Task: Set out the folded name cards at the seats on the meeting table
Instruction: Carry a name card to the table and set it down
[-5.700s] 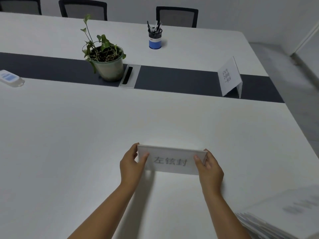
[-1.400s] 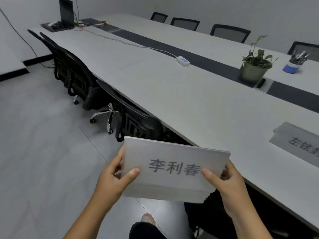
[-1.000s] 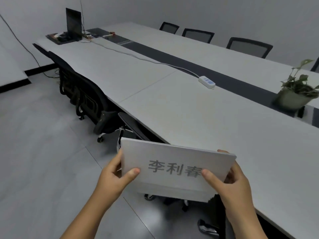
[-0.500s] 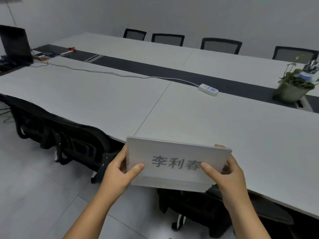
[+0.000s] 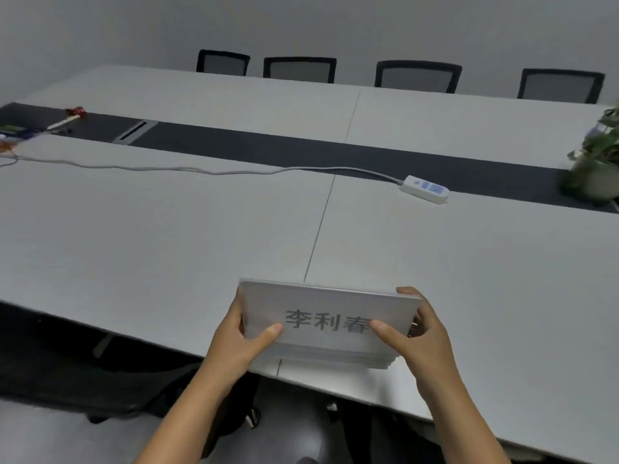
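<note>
Table (image 5: pixel 167 236): we see a long pale tabletop with a dark strip (image 5: pixel 301 152) running along its middle and a thin seam crossing it toward the near edge.
Chairs (image 5: pixel 418 77): four dark mesh backs stand behind the far edge; we also make out dark chairs under the near edge, partly hidden.
Cable (image 5: pixel 167 168): a pale cord runs from the left edge across the near half of the tabletop to the power strip.
Stack of name cards (image 5: pixel 321 316): we hold it over the near edge of the tabletop, just by the seam; the top card shows dark printed characters, and more card edges show below it. Whether the stack touches the tabletop we cannot tell.
Plant (image 5: pixel 596 162): a blurred pot with green leaves sits at the right edge, on the dark strip.
Left hand (image 5: pixel 234 339): it grips the stack's left end, thumb on the top card, fingers curled behind.
Right hand (image 5: pixel 418 333): it grips the right end, thumb on the face, fingers wrapped round the back.
Power strip (image 5: pixel 424 189): white, lying at the near border of the dark strip.
Left end clutter (image 5: pixel 72 117): small items we cannot identify.
</note>
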`<action>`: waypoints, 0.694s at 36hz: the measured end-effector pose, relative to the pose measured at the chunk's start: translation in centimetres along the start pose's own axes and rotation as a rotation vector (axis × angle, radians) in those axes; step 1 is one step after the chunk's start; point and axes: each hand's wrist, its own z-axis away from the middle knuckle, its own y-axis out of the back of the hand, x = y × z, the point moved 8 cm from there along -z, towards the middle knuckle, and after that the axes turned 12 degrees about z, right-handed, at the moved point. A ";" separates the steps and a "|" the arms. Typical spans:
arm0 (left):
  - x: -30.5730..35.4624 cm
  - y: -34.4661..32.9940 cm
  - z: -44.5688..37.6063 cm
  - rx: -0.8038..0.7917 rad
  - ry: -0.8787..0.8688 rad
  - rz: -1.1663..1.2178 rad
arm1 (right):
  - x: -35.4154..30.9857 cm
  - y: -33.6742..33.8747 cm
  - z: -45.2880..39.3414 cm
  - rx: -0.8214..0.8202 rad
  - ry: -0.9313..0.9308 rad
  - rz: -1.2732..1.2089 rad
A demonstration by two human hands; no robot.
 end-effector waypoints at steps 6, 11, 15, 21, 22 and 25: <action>-2.0 -2.3 -8.1 -0.155 0.104 0.017 | 1.6 -0.5 -4.9 0.132 -0.094 0.036; -1.9 -3.7 -13.5 -0.171 0.122 0.130 | 2.3 -2.0 -9.1 0.211 -0.157 0.037; -1.0 -3.6 -17.1 -0.197 0.137 0.149 | 2.3 -3.0 -11.9 0.247 -0.157 0.025; -1.1 -1.0 -20.6 -0.212 0.151 -0.033 | 1.4 -5.2 -15.7 0.236 -0.140 0.114; -1.1 -0.6 -21.0 -0.222 0.157 -0.055 | 1.3 -5.2 -16.1 0.251 -0.136 0.137; -1.1 0.1 -21.9 -0.238 0.141 -0.119 | 1.4 -5.3 -17.0 0.260 -0.126 0.161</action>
